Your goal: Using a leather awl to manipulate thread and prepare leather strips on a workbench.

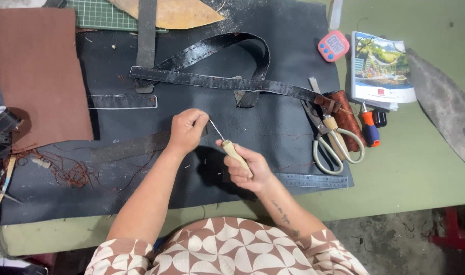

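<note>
On a green worktable (421, 168) above a rough grey floor lies a wide black mat (273, 127), strewn with long black leather straps (217, 81), cream-handled scissors (334, 145), a steel ruler (314, 180) and a brown leather sheet (36, 71). Near the mat's middle, the right hand (245, 170) clenches around a wooden-handled awl (228, 144), its thin metal tip slanting up toward the left hand (187, 130). That hand's fingertips are pinched shut just beside the tip, on something too small to make out.
</note>
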